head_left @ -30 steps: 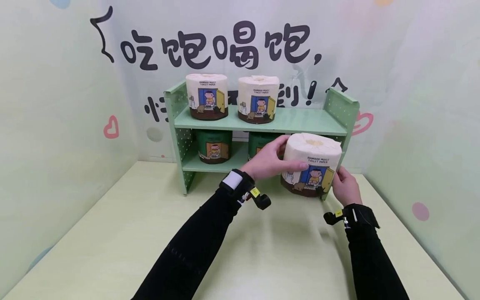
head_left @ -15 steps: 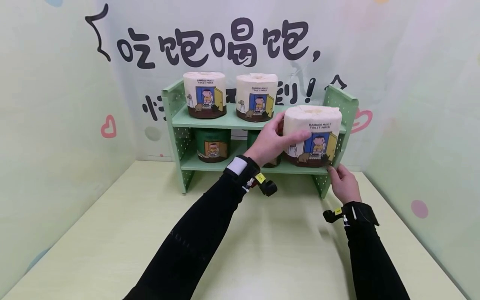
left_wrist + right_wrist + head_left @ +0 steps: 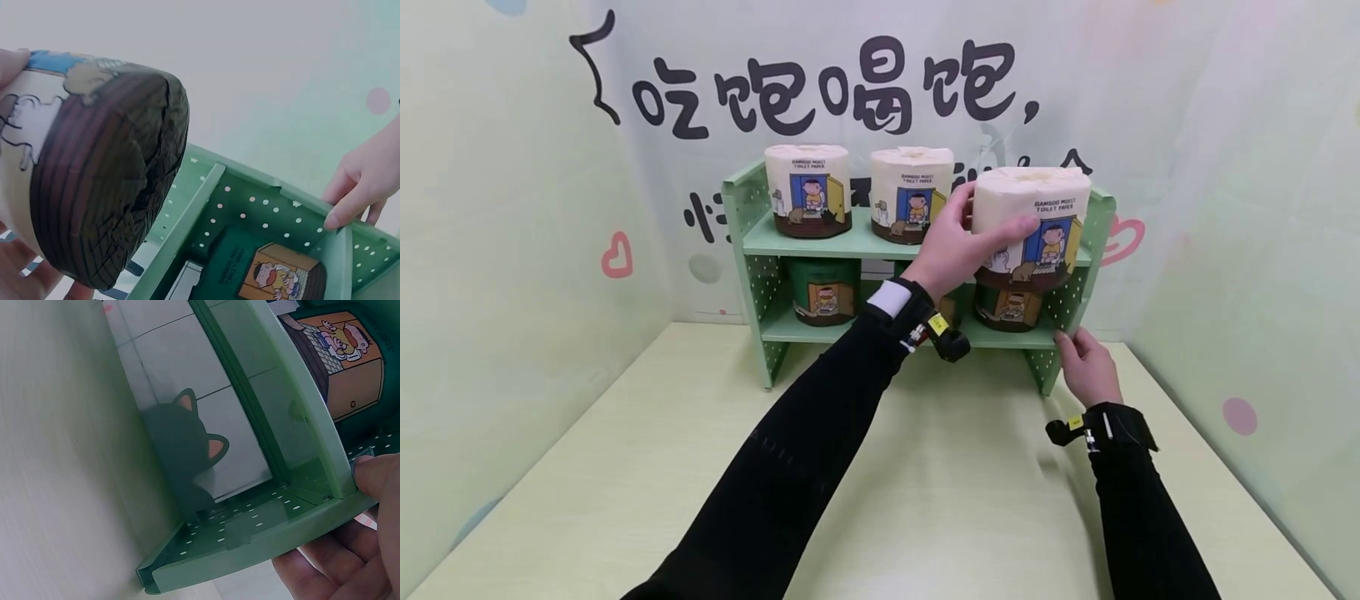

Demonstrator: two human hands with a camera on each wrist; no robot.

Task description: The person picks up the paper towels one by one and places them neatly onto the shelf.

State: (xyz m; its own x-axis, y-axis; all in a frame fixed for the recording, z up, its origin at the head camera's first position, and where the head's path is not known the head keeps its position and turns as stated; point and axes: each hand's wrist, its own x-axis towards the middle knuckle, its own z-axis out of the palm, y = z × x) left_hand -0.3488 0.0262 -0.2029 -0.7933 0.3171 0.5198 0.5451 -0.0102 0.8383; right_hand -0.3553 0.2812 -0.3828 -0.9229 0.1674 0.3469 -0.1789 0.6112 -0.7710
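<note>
My left hand [image 3: 955,246] grips a white toilet paper roll [image 3: 1030,225] from its left side, thumb across the printed front. The roll is held up in front of the right end of the top shelf; its dark crinkled underside [image 3: 137,169] shows in the left wrist view. With thumb and fingers my right hand [image 3: 1088,367] pinches the right side panel of the green shelf rack [image 3: 880,333], low by the lower shelf. Two more white rolls [image 3: 808,192] stand on the top shelf. Green rolls [image 3: 823,292] stand on the lower shelf, partly hidden by the left hand and the held roll.
The rack stands on a pale table [image 3: 925,483]. Behind it is a back wall [image 3: 820,50] with large black lettering, and a side wall [image 3: 1240,250] rises at the right. Perforated end panels [image 3: 741,200] bound the shelves.
The white roll has risen from in front of the lower shelf to top-shelf height in my left hand. My right hand has stayed at the rack's right panel, apart from the roll.
</note>
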